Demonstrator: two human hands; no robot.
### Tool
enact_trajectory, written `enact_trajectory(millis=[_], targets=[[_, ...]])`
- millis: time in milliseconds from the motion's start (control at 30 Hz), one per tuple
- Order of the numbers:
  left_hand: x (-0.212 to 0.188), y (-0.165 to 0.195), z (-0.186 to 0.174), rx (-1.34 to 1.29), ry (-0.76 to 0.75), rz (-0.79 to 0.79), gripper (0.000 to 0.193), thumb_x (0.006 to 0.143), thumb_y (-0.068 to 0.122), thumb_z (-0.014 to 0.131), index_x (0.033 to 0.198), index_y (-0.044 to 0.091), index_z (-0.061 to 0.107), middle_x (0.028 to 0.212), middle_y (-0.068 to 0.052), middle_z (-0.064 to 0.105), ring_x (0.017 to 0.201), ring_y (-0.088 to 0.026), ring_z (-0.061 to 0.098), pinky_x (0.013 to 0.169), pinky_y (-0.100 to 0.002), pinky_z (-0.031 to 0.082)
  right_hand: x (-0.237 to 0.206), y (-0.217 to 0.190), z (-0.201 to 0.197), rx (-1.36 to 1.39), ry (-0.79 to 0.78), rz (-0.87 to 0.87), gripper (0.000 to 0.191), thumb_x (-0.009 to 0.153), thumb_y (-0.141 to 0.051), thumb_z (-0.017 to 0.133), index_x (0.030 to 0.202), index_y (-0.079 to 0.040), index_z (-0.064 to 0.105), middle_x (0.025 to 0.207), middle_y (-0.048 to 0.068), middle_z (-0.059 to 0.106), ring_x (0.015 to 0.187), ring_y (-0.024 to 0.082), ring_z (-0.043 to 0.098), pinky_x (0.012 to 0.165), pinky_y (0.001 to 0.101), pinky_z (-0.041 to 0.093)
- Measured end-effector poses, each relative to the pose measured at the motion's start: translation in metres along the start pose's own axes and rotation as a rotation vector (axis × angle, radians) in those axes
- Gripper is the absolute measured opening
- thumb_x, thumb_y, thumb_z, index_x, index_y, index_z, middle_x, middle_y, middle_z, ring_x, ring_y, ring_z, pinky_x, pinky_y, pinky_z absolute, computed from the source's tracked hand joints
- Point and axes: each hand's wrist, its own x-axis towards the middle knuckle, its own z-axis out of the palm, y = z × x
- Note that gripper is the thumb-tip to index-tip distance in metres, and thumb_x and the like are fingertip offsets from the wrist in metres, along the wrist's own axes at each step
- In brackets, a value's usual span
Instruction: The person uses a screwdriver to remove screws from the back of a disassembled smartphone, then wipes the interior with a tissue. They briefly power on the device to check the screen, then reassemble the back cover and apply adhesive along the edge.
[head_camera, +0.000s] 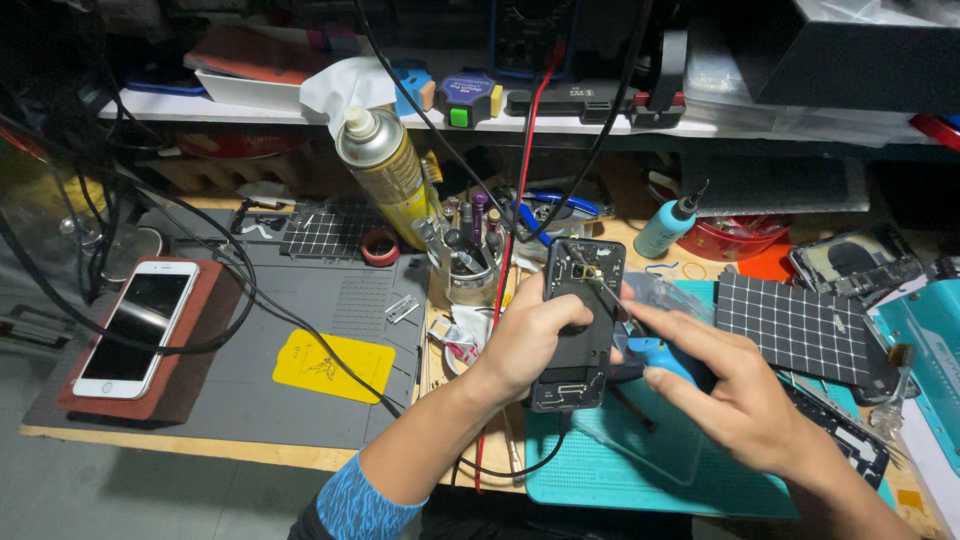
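Observation:
My left hand (525, 335) grips an opened black phone body (578, 325), held upright above the bench with its inner side facing me. My right hand (725, 385) holds a blue-handled tool (655, 355) whose thin metal tip reaches up to the top of the phone body near the camera area. A black cable hangs from the phone's lower end. Both hands are over a teal work mat (600, 460).
A white phone (135, 325) lies on a brown pad at left on a grey mat (330, 300) with a yellow sheet (333, 365). A gold spray can (385, 175), tool cup (465, 265), teal bottle (665, 225), black gridded pad (795, 325) and hanging red and black wires stand behind.

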Motion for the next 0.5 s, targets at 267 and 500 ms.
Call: enact_trajectory(millis=[267, 500], targets=[[0.0, 0.004, 0.0, -0.046, 0.038, -0.001, 0.039, 0.086, 0.001, 0.046, 0.12, -0.012, 0.06, 0.104, -0.019, 0.068, 0.086, -0.023, 0.071, 0.072, -0.04, 0.064, -0.002, 0.005, -0.002, -0.004, 0.016, 0.099, 0.059, 0.085, -0.009, 0.067, 0.142, -0.002, 0.057, 0.139, 0.018, 0.068, 0.126, 0.026, 0.067, 0.105, 0.0363, 0.046], [-0.001, 0.011, -0.005, -0.054, 0.046, 0.005, 0.04, 0.087, 0.0, 0.046, 0.122, -0.013, 0.06, 0.107, -0.024, 0.068, 0.092, -0.029, 0.07, 0.073, -0.043, 0.066, -0.003, 0.008, -0.008, -0.047, 0.008, 0.102, 0.059, 0.085, -0.012, 0.066, 0.143, -0.002, 0.057, 0.141, 0.02, 0.066, 0.131, 0.027, 0.063, 0.108, 0.038, 0.043]])
